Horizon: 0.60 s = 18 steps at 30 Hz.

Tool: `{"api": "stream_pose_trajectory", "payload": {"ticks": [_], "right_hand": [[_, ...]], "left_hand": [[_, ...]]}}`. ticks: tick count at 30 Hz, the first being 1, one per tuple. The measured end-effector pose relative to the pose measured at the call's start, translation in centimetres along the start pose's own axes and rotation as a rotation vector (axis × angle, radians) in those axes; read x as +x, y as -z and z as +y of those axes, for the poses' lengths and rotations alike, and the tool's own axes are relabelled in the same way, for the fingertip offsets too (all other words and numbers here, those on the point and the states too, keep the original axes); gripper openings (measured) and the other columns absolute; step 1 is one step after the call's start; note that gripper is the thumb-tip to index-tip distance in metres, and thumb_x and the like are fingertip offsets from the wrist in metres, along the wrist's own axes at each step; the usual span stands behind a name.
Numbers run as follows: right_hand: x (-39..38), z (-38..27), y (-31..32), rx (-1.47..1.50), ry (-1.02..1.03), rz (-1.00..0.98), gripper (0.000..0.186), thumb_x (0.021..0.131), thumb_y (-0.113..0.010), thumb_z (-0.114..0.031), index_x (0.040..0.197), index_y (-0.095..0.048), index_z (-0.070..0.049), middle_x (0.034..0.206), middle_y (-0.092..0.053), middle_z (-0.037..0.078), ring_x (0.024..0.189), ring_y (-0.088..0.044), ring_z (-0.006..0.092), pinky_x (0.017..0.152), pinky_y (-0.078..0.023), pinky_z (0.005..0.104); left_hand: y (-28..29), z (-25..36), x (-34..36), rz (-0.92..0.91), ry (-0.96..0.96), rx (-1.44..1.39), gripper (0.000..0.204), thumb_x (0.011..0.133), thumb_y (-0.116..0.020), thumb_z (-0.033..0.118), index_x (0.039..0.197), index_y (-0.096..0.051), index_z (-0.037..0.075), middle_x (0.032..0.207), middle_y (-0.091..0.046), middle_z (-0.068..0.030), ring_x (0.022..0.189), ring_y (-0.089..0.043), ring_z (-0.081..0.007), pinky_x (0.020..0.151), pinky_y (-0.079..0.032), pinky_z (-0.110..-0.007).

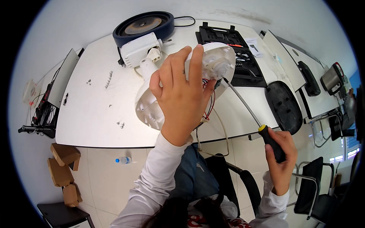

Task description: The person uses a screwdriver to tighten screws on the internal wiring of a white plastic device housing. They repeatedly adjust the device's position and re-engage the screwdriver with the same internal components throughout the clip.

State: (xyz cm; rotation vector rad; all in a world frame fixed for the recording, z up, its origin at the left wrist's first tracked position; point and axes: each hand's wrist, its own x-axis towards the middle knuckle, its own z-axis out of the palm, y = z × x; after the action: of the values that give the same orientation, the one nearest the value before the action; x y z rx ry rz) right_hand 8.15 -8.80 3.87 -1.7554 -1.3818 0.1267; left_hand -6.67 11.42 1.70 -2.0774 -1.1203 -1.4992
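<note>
My left hand (178,97) is wrapped over a white plastic housing (148,110), holding it tilted above the table with its hollow inside showing. Red, blue and black wires (210,104) hang from that inside, partly behind my thumb. In my right hand (283,152) is a screwdriver (247,106) with a black and yellow handle. Its tip reaches the housing's inner edge near my left thumb; whether it sits in a screw is too small to tell. A white motor unit (140,49) with a metal shaft is joined to the housing by a neck.
A round dark-blue base (143,24) stands at the back. Behind the housing lies an open black tool case (249,66), with a black oval cover (283,106) to its right. Several screws (109,80) lie on the white table (87,114). A pale cable (227,140) loops over the front edge.
</note>
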Motion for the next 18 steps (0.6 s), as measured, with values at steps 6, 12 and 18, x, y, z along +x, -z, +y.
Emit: {"api": "stream_pose_trajectory", "payload": {"ticks": [6,12,18], "right_hand": [[-0.1,-0.1,-0.8,-0.276,0.155,0.069,0.04,0.068,-0.066,0.009,0.105,-0.067,-0.007,0.096,-0.057,0.01,0.069,-0.055,0.0173,0.059,-0.044,0.0246],[-0.6,0.3,-1.2,-0.564,0.352,0.115,0.043,0.066,-0.07,0.006,0.105,-0.067,-0.01,0.096,-0.058,0.01,0.072,-0.057,0.0209,0.058,-0.045,0.0251],[-0.4,-1.0,-0.7,-0.241,0.223,0.008,0.039,0.076,-0.052,0.007,0.113,-0.059,-0.002,0.098,-0.059,0.015,0.073,-0.057,0.0269,0.065,-0.047,0.0317]], "left_hand": [[-0.1,0.2,0.1,0.003,0.014,-0.007,0.075,0.054,-0.083,0.03,0.121,-0.051,0.018,0.114,-0.052,0.0012,0.106,-0.045,-0.0188,0.091,-0.022,-0.037],[-0.2,0.0,0.1,0.004,0.008,0.003,0.075,0.055,-0.083,0.031,0.122,-0.051,0.018,0.114,-0.052,0.001,0.106,-0.045,-0.0188,0.091,-0.021,-0.037],[-0.1,0.0,0.1,-0.007,0.007,0.002,0.075,0.056,-0.082,0.032,0.122,-0.051,0.018,0.115,-0.052,0.0008,0.107,-0.045,-0.0189,0.091,-0.022,-0.037]]}}
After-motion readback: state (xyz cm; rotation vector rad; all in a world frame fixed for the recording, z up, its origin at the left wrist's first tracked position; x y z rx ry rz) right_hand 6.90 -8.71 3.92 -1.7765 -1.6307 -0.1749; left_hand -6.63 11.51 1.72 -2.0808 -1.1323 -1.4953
